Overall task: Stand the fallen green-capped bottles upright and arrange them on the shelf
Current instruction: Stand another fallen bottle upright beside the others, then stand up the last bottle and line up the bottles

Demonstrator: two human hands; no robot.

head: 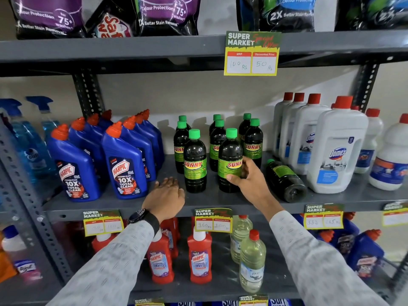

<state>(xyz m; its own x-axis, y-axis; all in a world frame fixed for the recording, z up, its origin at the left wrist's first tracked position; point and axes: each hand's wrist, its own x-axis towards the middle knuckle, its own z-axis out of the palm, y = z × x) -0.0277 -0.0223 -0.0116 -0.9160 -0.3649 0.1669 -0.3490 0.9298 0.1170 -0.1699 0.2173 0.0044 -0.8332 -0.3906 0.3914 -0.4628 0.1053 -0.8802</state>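
Observation:
Several dark green-capped Sunny bottles stand upright in rows on the middle of the grey shelf (220, 198). My right hand (250, 176) grips the lower label of the front right upright bottle (229, 160). Beside it to the left stands another front bottle (195, 161). One green-capped bottle (284, 180) lies on its side to the right, cap pointing back, base toward the shelf edge. My left hand (166, 195) rests flat on the shelf, fingers spread, holding nothing, just left of the front bottles.
Blue Harpic bottles (123, 164) stand to the left, large white Domex jugs (335, 149) to the right, close to the fallen bottle. Price tags hang on the shelf edges. Red and clear bottles fill the shelf below; detergent pouches sit above.

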